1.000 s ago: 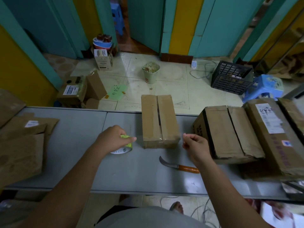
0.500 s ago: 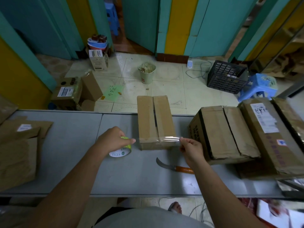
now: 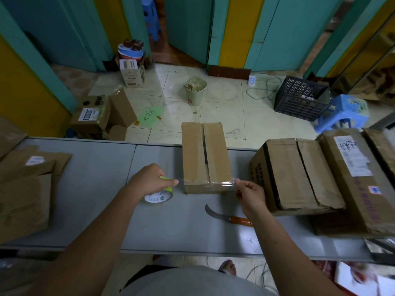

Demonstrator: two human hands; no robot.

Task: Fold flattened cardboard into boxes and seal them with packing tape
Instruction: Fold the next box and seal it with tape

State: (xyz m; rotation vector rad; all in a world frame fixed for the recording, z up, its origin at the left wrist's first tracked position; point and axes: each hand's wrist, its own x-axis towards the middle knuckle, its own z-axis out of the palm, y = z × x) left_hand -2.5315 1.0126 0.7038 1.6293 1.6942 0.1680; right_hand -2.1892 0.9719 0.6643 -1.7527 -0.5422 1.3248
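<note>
Black crate (image 3: 299,99) beside blue stool (image 3: 344,110) (tiled floor (image 3: 224,116))

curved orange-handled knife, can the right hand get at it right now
Probably yes: the curved orange-handled knife lies uncovered on the grey table beside the right hand, though that hand pinches the clear tape strip and must release first.

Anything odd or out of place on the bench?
Two things. A bare curved knife lies on the table close to the right hand, blade uncovered. And the small box shows a dark gap between its top flaps, while the tape is stretched crosswise over its near end.
</note>
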